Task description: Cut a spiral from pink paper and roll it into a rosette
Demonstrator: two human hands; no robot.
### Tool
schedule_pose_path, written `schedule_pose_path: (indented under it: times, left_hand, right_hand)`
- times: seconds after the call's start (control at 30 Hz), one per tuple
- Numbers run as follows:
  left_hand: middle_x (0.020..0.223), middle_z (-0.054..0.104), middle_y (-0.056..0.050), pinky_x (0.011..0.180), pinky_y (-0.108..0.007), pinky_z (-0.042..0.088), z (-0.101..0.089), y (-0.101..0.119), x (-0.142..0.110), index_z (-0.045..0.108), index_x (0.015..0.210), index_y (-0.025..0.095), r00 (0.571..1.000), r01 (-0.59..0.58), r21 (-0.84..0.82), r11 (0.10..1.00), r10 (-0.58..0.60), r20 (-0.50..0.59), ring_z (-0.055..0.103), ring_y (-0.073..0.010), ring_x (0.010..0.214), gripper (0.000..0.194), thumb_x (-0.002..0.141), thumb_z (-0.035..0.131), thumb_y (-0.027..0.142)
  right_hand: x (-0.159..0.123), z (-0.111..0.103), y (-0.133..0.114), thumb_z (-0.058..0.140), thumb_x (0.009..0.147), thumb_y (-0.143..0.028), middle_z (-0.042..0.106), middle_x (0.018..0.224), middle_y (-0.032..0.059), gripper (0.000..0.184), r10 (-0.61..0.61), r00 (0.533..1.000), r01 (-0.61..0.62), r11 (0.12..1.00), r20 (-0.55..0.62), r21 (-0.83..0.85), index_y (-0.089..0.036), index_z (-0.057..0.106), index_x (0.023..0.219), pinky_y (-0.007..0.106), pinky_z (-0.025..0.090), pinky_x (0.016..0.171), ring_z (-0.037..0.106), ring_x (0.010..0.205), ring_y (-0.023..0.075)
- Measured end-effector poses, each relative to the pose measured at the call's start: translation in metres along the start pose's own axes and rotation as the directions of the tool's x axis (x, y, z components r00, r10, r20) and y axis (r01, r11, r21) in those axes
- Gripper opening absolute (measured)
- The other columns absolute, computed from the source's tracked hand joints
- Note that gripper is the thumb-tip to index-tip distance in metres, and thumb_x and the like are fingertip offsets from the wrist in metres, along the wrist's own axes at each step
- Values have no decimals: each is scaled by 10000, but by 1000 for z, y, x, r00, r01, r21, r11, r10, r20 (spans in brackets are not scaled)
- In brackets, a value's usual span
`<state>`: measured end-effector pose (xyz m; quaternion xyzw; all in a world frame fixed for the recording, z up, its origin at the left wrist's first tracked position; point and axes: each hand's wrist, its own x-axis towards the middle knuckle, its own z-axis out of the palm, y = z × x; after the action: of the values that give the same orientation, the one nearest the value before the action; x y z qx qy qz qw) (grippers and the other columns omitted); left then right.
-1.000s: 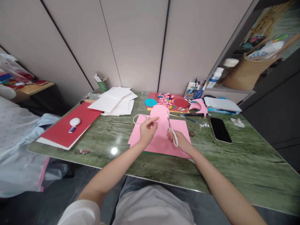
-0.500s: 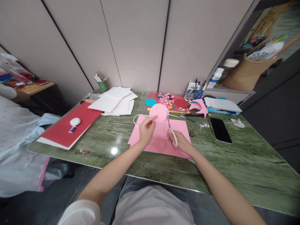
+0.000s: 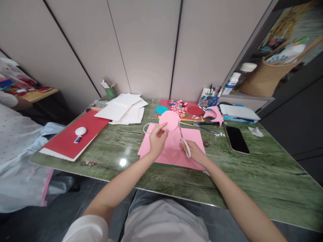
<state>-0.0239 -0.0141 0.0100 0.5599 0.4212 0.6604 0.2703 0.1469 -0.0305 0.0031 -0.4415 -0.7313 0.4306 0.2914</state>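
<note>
A round piece of pink paper point(image 3: 168, 119) is pinched at its lower left edge by my left hand point(image 3: 157, 137). My right hand point(image 3: 192, 149) is closed around the white handles of a pair of scissors point(image 3: 186, 148), whose blades point up at the circle's right edge. Whether the blades touch the paper is hard to tell. Both hands hover over pink paper sheets point(image 3: 174, 151) lying on the green table point(image 3: 111, 148). Behind the circle are a blue paper disc point(image 3: 162, 110), a red disc point(image 3: 195, 111) and a heap of small pink pieces point(image 3: 179, 108).
White sheets point(image 3: 123, 106) and a red sheet point(image 3: 73, 139) with a white oval object point(image 3: 81, 131) lie to the left. On the right are pink offcuts point(image 3: 214, 115), pens point(image 3: 208, 123) and a phone point(image 3: 237, 139). Another person's sleeve point(image 3: 8, 99) shows at far left.
The pink circle has shifted slightly left and up, turning a little in my left hand. My left fingers have closed in on its edge. The scissors have barely moved.
</note>
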Motion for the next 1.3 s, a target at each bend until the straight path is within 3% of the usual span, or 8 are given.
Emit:
schedule_pose_path:
  times: [0.3,0.8,1.0,1.3]
  left_hand:
    - [877,562,-46,620,-233,418,1,2,-1,620,982,198,999,24,1,1000,-24,28,476,-91,676,271,716,577,179]
    - [904,572,-43,675,-235,398,-2,-2,2,603,1027,215,1000,-12,17,1000,12,3,486,-111,772,332,739,484,104]
    - [945,579,-59,728,-261,414,-2,-3,1,616,996,202,1000,1,-3,1000,-1,5,513,-135,858,277,768,468,146]
    - [922,568,-59,681,-255,414,-1,2,0,609,995,200,1000,-8,26,1000,7,12,492,-120,765,254,755,525,188]
  right_hand:
    - [-1,1,4,301,847,-488,470,562,-6,419,17,999,-18,1000,-43,-16,-172,451,616,250,331,552,442,553,123]
    - [0,0,2,323,852,-385,464,560,-16,343,-8,1000,8,1000,17,-18,-172,442,610,244,335,566,438,551,113]
    - [0,0,3,327,841,-321,458,562,-22,292,-37,998,37,999,42,-3,-175,433,612,243,335,572,421,548,109]
    - [0,1,3,319,845,-441,467,553,-11,379,9,1000,-9,1000,6,4,-170,449,614,244,342,557,433,544,115]
